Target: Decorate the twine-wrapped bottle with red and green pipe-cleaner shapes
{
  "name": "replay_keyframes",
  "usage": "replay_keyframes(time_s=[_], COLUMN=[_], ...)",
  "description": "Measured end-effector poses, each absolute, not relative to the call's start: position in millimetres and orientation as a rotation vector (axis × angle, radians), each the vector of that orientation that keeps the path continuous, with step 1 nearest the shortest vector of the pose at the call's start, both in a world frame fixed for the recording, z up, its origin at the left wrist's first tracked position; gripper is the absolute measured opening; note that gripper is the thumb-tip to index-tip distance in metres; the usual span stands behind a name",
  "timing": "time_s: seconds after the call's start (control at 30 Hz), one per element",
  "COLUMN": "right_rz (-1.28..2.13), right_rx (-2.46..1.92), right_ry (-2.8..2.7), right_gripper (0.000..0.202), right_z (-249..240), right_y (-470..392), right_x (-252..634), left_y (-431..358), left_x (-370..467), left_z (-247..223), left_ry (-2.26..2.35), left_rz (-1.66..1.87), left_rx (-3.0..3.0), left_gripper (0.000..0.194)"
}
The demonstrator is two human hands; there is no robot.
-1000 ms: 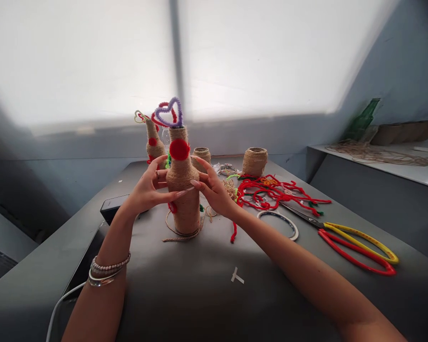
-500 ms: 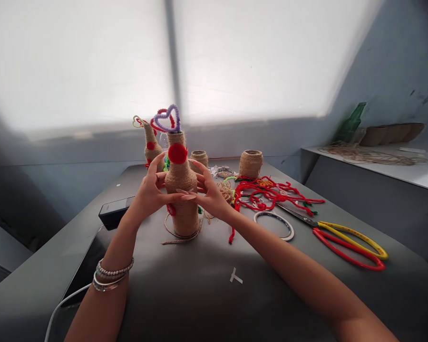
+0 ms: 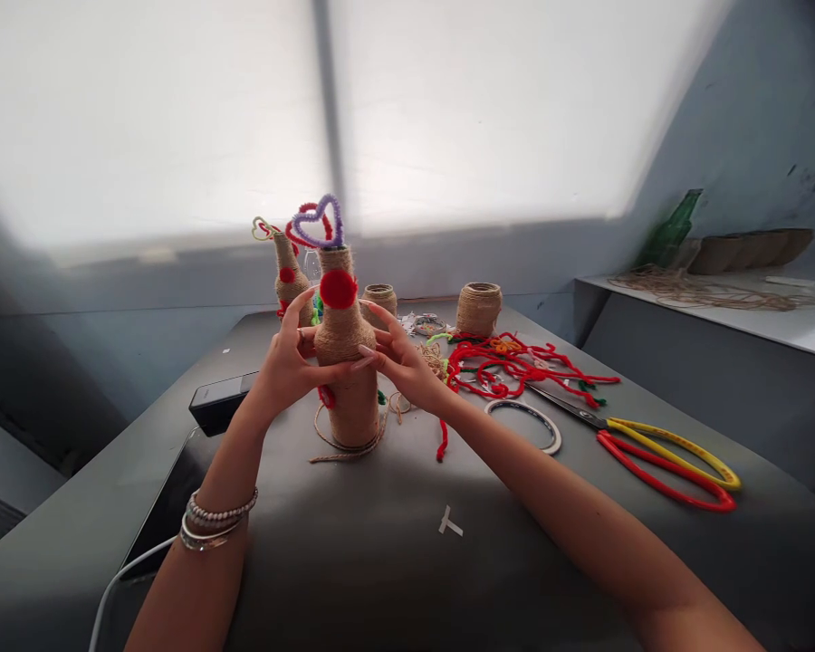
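A twine-wrapped bottle [image 3: 353,407] stands upright on the table, a red round pompom [image 3: 338,289] on its neck. Purple and red pipe-cleaner hearts [image 3: 321,225] rise from its mouth. My left hand [image 3: 289,362] is wrapped round the bottle's left side, its thumb across the front. From the right, my right hand [image 3: 400,358] grips the same bottle, its thumb meeting the left one. Some fingers of both hands are hidden behind the bottle. Loose twine [image 3: 332,457] curls round the base.
Behind stand another wrapped bottle [image 3: 289,263] and two twine-wrapped jars, one at the right [image 3: 479,310]. To the right lie red pipe cleaners [image 3: 495,367], a tape roll [image 3: 550,435] and scissors [image 3: 666,462]. A black device [image 3: 221,398] and a dark tablet-like slab [image 3: 167,507] lie left.
My right thumb has shifted slightly upward and right on the bottle's front. The bottle stays in place between both hands; the camera view has moved a little.
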State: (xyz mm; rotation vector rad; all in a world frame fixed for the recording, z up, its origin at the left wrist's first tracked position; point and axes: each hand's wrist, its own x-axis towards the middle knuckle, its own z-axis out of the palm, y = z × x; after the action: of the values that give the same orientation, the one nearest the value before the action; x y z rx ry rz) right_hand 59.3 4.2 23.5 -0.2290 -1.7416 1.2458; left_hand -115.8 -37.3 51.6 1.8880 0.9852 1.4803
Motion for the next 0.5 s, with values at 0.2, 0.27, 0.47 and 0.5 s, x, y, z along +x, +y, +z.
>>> replay_keyframes(time_s=[0.2,0.27,0.47,0.5], right_rz=[1.248,1.232,0.711,0.491], right_rx=[-0.220,-0.213,-0.342,-0.381], right_ry=[-1.746,-1.760,-1.858,-1.826], right_gripper=[0.071,0.069,0.052,0.046], right_z=[23.6,23.8,25.2,25.7], right_y=[4.4,4.3,12.0,13.2], right_x=[57.9,57.2,72.1,76.9], left_y=[-34.3,-34.2,-40.1,-41.3], left_x=[-121.2,-124.4,-132.3,-132.5], left_z=[47.2,47.2,52.1,52.9], left_ry=[0.922,0.902,0.867,0.861], left_rz=[1.436,1.417,1.282,1.284], left_rx=[1.970,1.981,1.948,1.945], left_gripper=[0.097,0.096,0.100,0.100])
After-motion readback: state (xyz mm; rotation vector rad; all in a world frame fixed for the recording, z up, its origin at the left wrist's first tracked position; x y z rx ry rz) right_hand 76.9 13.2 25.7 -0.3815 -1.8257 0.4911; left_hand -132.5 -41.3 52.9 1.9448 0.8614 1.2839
